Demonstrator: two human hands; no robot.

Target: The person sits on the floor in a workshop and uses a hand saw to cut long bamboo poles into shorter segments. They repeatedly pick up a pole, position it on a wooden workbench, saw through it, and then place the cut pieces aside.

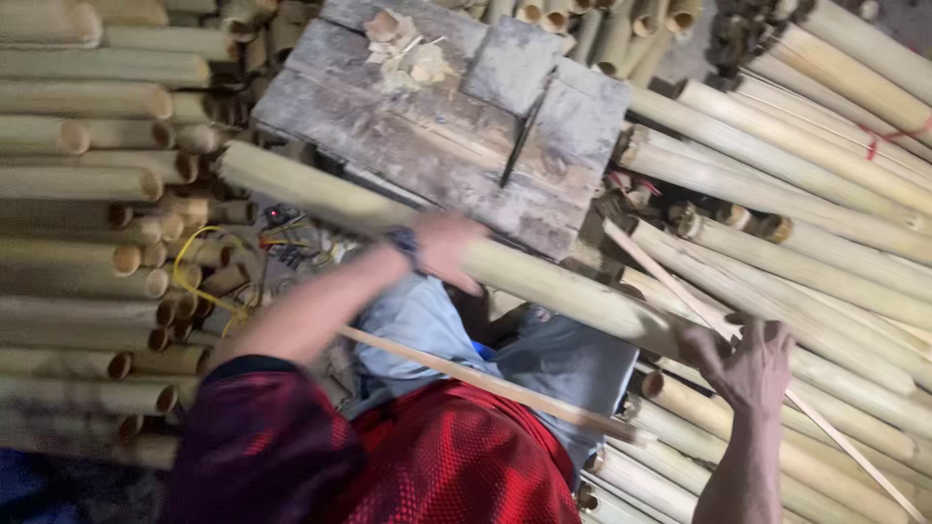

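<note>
Stacked bamboo poles (87,184) surround a worn wooden block (437,126).
Across the lap lies a long bamboo pole (544,281); left hand (449,247) closes over its middle, right hand (743,364) grips its lower end, fingers curled beneath.

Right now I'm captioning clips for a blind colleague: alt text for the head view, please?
A person's left hand and right hand hold a long bamboo pole across their lap, before a worn wooden block, surrounded by stacked bamboo poles.
</note>
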